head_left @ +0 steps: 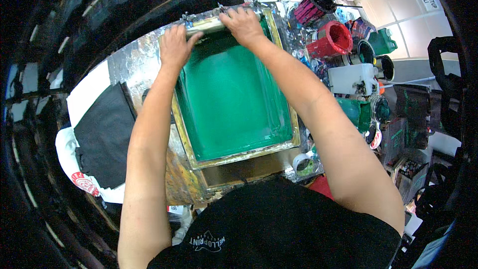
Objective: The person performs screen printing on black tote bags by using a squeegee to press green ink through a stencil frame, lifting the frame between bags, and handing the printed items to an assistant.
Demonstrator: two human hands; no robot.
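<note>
A screen-printing frame (249,155) with worn, yellowish rails lies before me, its mesh (234,94) covered in wet green ink. At its far end, a pale-edged squeegee (208,26) spans the space between my hands. My left hand (175,47) grips the squeegee's left part, fingers over the top and thumb pointing inward. My right hand (244,25) has its fingers curled over the right part. Darker green ink lies just on the near side of the squeegee, and its blade edge is hidden.
Ink-stained tubs stand on the right, among them a red bucket (331,40), a pink-streaked black bucket (314,7) and a white jug (352,78). A tape roll (302,164) sits by the frame's near right corner. Black cloth (104,134) lies over white fabric at left. Clamps hold the far edge.
</note>
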